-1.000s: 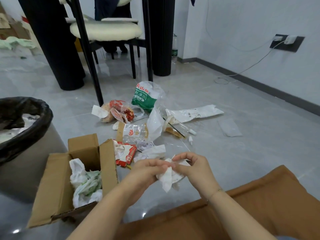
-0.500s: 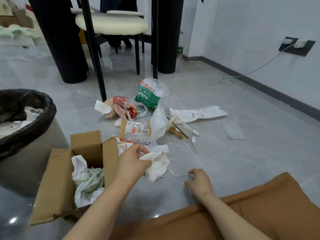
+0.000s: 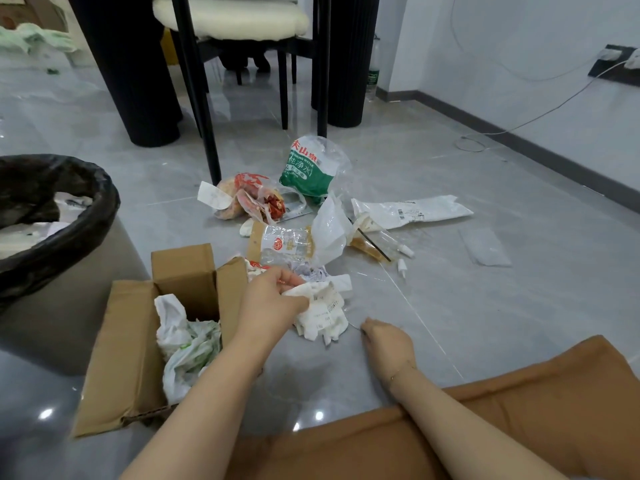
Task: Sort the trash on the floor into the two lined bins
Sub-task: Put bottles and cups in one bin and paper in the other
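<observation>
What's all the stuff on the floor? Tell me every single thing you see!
bin: one, black liner, far left, white scraps inside
cardboard box: one, brown, open, beside the bin, white and green bags inside
crumpled paper: one wad, white, floor middle, held by the left hand
water wrapper: one, green and clear, behind the pile
snack bags: a bunch, red and orange, by the chair leg
white pouch: one, flat, right of the pile
chair: one, cream seat, black legs, at the back
left hand: grips the crumpled paper
right hand: fingertips on the floor, holds nothing
</observation>
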Tool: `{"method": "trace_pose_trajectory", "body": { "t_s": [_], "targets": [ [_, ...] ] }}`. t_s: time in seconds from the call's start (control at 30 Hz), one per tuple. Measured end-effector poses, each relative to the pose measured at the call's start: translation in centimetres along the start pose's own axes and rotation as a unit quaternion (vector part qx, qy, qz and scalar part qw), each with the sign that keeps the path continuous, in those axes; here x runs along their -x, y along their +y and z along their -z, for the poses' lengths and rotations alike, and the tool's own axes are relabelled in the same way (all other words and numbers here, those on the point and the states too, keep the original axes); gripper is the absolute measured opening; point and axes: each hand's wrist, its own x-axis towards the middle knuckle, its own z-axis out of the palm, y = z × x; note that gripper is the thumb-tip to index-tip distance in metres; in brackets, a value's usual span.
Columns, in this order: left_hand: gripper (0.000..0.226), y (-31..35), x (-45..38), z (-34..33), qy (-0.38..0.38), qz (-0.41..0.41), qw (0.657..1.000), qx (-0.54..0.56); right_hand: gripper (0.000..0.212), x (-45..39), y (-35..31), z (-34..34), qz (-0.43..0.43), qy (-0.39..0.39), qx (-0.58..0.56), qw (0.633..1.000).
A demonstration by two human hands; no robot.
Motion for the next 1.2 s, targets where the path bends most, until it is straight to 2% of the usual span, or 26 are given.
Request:
{"method": "trace_pose_trajectory", "body": {
  "t_s": [0.17,0.27,0.33,0.43,0.5,0.6,0.7,0.77,0.83,0.97,1.03,1.2],
  "targets": [
    [0.023,-0.1,0.6,-0.3,-0.005,0.001,1.0,-0.006,0.021,0.7,0.4,-0.1,0.012,0.006,0.0,1.0],
    [0.022,-0.4,0.9,-0.3,-0.002,0.011,1.0,0.004,0.021,1.8,0.9,0.2,0.055,-0.008,-0.003,0.998],
    [0.022,-0.8,1.0,-0.5,-0.001,0.027,1.0,0.003,0.03,2.6,1.2,1.2,0.09,-0.025,-0.018,0.995],
    [0.025,-1.0,1.0,-1.3,-0.008,0.028,1.0,0.002,0.042,3.2,1.2,4.9,0.123,-0.007,-0.105,0.987],
    [0.027,-0.7,1.0,-1.9,-0.011,0.016,1.0,0.015,0.041,3.6,0.7,8.5,0.115,0.003,-0.196,0.974],
    [0.024,-0.6,1.4,-2.0,0.015,-0.013,1.0,0.013,0.038,5.8,-0.1,13.2,0.119,-0.042,-0.327,0.936],
    [0.023,-0.8,1.8,-1.6,0.03,-0.041,0.998,-0.021,0.031,8.7,-0.4,16.0,0.133,-0.055,-0.415,0.898],
    [0.026,-0.6,2.1,-1.6,0.008,-0.05,0.998,-0.028,0.027,9.4,-0.6,16.5,0.138,-0.051,-0.443,0.884],
    [0.025,0.0,2.6,-1.9,-0.031,-0.06,0.997,-0.035,0.025,9.1,-0.8,16.3,0.128,-0.029,-0.448,0.884],
    [0.024,0.6,3.8,-3.2,-0.097,-0.083,0.992,-0.023,0.021,7.8,-0.6,15.5,0.075,0.07,-0.441,0.892],
    [0.021,0.6,4.3,-3.6,-0.12,-0.061,0.991,0.01,0.022,7.5,-0.3,15.4,0.079,0.102,-0.418,0.899],
    [0.009,1.3,5.0,-3.7,-0.174,0.02,0.972,0.155,0.025,7.6,0.3,14.9,0.139,0.108,-0.364,0.915]
  ]
}}
